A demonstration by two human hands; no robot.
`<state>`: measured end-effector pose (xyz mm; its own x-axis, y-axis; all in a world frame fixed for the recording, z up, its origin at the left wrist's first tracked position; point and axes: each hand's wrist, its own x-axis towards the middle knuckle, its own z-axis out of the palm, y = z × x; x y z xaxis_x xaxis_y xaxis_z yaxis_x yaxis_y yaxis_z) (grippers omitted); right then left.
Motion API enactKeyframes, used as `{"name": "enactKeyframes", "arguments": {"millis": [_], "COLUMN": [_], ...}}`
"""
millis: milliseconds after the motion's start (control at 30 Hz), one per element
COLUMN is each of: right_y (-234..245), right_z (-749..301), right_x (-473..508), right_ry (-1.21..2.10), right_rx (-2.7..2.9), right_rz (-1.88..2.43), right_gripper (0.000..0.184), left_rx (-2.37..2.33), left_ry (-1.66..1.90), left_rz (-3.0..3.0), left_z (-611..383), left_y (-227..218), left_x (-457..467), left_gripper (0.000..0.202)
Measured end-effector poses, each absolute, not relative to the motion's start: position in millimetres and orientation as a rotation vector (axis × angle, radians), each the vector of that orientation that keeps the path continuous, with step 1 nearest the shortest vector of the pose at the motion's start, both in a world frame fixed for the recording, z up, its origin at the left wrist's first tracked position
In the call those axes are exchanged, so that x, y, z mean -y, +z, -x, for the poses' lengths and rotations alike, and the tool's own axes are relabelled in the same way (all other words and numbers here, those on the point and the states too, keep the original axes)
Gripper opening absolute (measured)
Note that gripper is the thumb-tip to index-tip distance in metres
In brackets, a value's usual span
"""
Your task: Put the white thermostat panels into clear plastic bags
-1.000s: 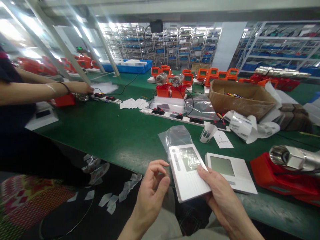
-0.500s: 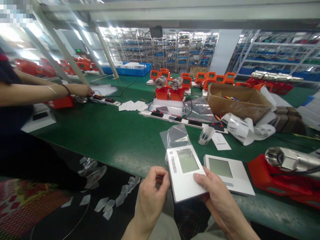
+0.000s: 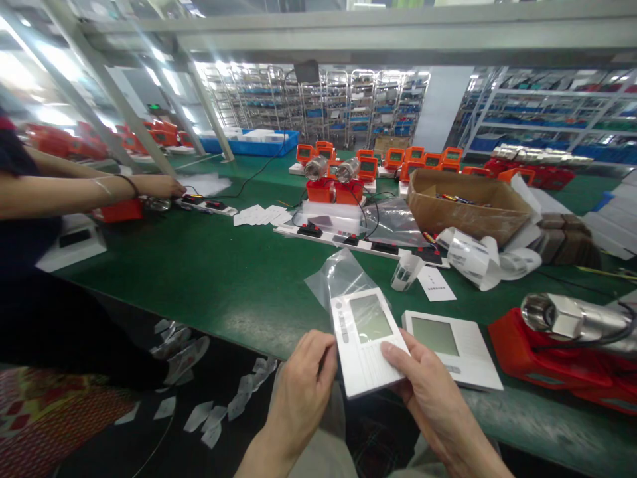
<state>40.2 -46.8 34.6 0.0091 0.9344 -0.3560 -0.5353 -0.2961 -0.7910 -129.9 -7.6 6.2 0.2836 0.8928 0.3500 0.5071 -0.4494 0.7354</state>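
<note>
The white panel (image 3: 365, 342) hangs past the near edge of the surface (image 3: 213, 265), over the person's lap and the floor, so a slip would likely send it down to the floor, not onto the green top. The likeliest cause is the shallow hold. The right hand (image 3: 428, 398) has a closed grip on the panel, thumb pressed on the smooth face near its lower right corner and fingers underneath, so most of the panel sticks out up and to the left of that grip. The left hand (image 3: 301, 392) is curled against the panel's lower left edge; I cannot tell whether its grip actually pinches the panel or only touches it.

A clear plastic bag (image 3: 338, 275) lies just behind the panel's top end. A second white panel (image 3: 450, 338) rests flat near the near edge, just right of the held one. A co-worker's arm (image 3: 89, 189) reaches over the far left of the surface, well apart.
</note>
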Motion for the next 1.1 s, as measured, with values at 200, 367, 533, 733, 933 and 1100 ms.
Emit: {"name": "enactKeyframes", "arguments": {"millis": [200,367,533,733,933,1100], "right_y": [29,31,35,33,30,34], "right_z": [-41,-37,-35,-33,-32,-24], "right_x": [47,46,47,49,49,49], "right_ry": [1.402,1.314,1.297,1.239,1.482,1.504], "right_rx": [0.715,0.823,0.776,0.846,0.499,0.501], "right_rz": [1.254,1.365,1.361,1.424,1.110,1.047], "right_gripper": [0.049,0.046,0.048,0.047,0.056,0.054], "left_rx": [-1.200,-1.002,-1.218,-1.471,-1.325,-1.326], "left_ry": [1.158,1.009,1.031,0.834,0.819,0.866], "left_rz": [-2.131,-2.205,-2.325,-2.480,-2.470,-2.397], "left_z": [134,121,111,100,98,88], "left_y": [25,43,48,44,42,49], "left_x": [11,8,9,-11,-12,-13], "left_gripper": [0.012,0.017,0.005,0.012,0.012,0.017]}}
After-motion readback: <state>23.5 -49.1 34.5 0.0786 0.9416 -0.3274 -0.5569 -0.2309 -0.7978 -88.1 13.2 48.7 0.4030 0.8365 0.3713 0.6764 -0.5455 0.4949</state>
